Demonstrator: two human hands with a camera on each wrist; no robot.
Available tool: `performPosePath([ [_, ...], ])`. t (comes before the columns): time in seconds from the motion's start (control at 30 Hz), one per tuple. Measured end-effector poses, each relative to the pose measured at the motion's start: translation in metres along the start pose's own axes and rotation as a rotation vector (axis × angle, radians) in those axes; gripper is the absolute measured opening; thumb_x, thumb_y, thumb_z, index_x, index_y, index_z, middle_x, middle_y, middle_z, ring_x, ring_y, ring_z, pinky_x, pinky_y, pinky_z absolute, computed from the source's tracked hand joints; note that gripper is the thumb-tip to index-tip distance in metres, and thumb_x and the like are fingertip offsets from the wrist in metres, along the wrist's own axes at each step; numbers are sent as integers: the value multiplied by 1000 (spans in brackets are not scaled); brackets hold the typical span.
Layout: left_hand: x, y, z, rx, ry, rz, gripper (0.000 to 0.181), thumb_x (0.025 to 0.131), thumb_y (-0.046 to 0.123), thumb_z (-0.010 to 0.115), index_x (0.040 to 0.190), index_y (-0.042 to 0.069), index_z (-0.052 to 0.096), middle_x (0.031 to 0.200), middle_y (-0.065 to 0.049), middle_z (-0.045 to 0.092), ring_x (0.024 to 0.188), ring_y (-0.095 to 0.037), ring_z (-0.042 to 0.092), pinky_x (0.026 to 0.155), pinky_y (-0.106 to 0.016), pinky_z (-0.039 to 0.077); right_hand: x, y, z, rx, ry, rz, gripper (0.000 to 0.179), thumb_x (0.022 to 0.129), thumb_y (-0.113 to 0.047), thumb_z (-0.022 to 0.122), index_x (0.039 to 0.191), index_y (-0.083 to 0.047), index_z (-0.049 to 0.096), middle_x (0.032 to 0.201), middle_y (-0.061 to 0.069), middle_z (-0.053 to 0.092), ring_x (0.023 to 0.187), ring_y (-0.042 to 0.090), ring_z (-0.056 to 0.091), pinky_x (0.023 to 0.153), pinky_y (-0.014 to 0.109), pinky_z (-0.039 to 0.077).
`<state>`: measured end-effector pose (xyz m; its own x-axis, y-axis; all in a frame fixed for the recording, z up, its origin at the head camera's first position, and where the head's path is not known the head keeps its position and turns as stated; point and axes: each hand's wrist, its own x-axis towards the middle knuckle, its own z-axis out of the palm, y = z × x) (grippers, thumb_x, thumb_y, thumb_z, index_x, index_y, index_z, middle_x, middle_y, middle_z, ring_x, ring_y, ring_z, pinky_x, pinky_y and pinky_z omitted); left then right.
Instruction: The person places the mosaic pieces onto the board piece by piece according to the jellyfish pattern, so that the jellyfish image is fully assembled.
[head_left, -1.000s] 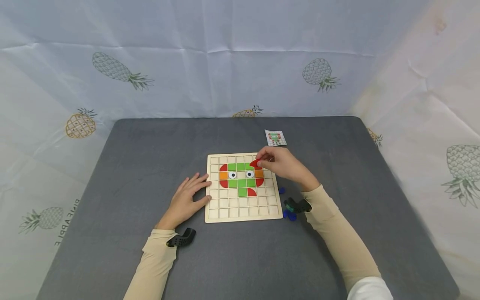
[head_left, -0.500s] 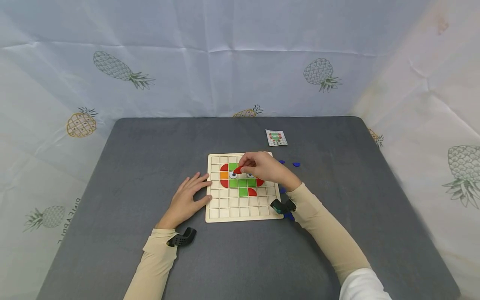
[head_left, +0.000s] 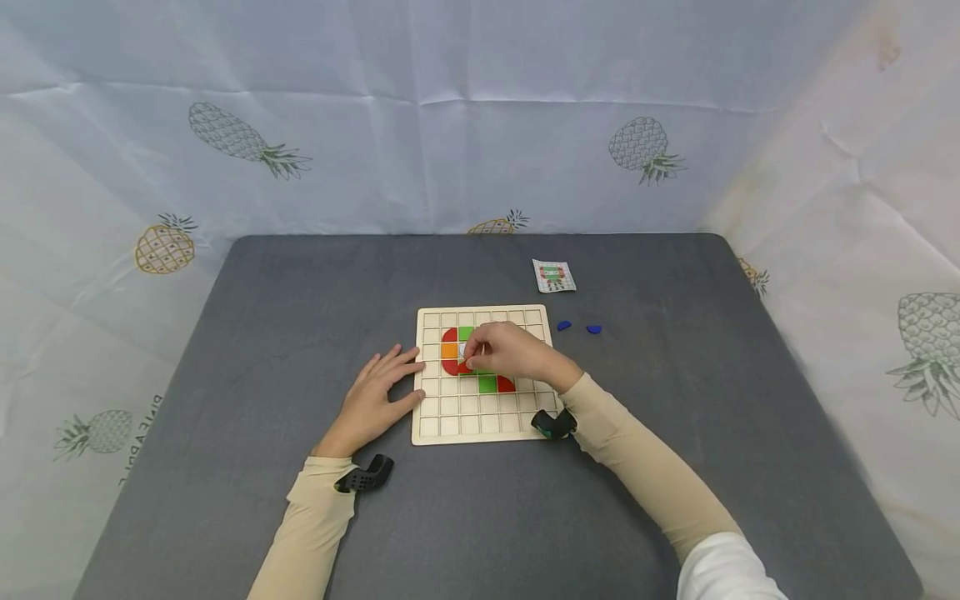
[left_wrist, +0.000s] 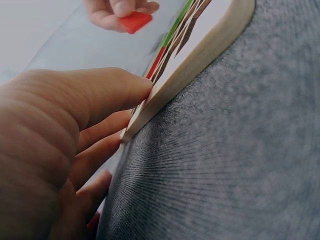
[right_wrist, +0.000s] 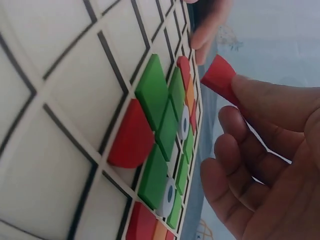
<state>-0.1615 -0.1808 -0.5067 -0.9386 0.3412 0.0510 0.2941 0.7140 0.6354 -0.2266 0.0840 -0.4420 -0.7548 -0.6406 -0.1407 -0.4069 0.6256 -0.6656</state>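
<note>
A square wooden grid board (head_left: 442, 427) lies on the table. My left hand (head_left: 372, 404) has its fingers spread along the board's left edge, thumb and fingertips touching it. Above the board's middle, my right hand (head_left: 513, 350) pinches a red quarter-round tile (right_wrist: 220, 78) between thumb and finger, apart from the board in the right wrist view. Tiles set in the grid include an orange square (head_left: 449, 350), a green square (head_left: 487, 383), another red quarter-round tile (right_wrist: 131, 137) beside it, and round eye tiles (right_wrist: 168, 197). My right hand hides part of this pattern in the head view.
A small printed pattern card (head_left: 554, 277) lies behind the board to the right. Two blue tiles (head_left: 564, 325) sit right of the board. The grey table (head_left: 315, 292) stretches around it, with a patterned cloth (head_left: 420, 167) hanging behind.
My right hand has carried the red tile from the pattern's upper right leftward and nearer to me. Two blue tiles have come into sight; others are now behind the right arm. The left hand stays put.
</note>
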Motion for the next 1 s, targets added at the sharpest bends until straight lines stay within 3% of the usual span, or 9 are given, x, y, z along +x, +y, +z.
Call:
performPosePath([
  [0.63, 1, 0, 1, 3, 2, -4, 49, 95, 29, 71, 140, 14, 62, 161, -3, 44, 156, -29, 27, 130, -50, 9, 4, 0, 9, -102, -148, 51, 7, 97, -18, 70, 90, -17, 73, 87, -5, 68, 70, 9, 55, 71, 25, 49],
  [1.0, 0, -1, 0, -2, 2, 1, 49, 95, 29, 71, 140, 14, 62, 160, -3, 44, 156, -29, 27, 130, -50, 10, 4, -1, 15, -209, -123, -13, 7, 95, -18, 71, 89, -19, 72, 78, -6, 63, 72, 11, 52, 69, 26, 46],
])
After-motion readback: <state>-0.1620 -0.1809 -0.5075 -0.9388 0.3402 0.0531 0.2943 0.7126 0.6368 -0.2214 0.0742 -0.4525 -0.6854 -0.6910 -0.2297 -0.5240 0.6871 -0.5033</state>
